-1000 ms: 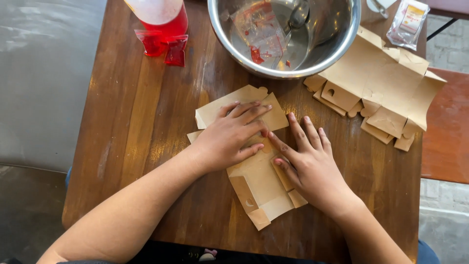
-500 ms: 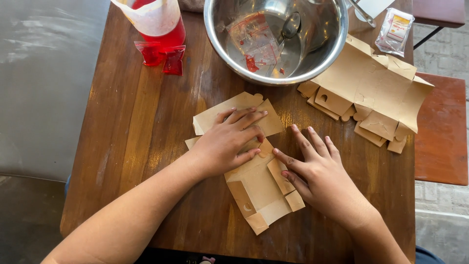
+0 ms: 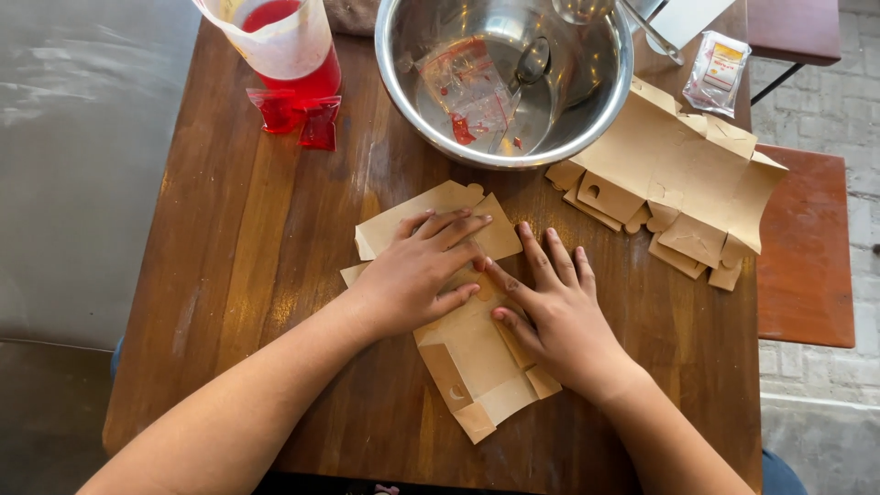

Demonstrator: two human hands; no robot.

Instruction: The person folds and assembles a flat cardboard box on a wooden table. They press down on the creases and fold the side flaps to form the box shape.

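Both hands lie flat on an unfolded brown cardboard box blank [image 3: 477, 362] near the middle of the wooden table [image 3: 229, 275], and the work looks to be at the creasing stage — panels being pressed down along their fold lines before the box is stood up. The left hand [image 3: 412, 275] is spread palm-down over the far part of the blank, its fingers reaching onto the upper flap, while the right hand [image 3: 555, 316] lies just beside it on the right side panel, fingers splayed and pointing to the far edge; neither hand grips anything, both simply bear down, and the thumbs nearly meet over the middle crease. The near end of the blank, with its small tabs and a half-moon slot, sticks out free toward the person. To the far right lies a stack of flat box blanks [image 3: 678, 188], partly overlapping and untouched. Beyond the hands stands a steel mixing bowl [image 3: 403, 101] holding a spoon [image 3: 527, 73] and what seems to be an emptied, red-smeared plastic bag — the glare makes this hard to confirm. At the far left are a plastic jug of red liquid [image 3: 284, 46] and small red-filled pouches [image 3: 298, 115]. The next move would likely call for lifting a side panel along its crease while one hand keeps the base pinned.
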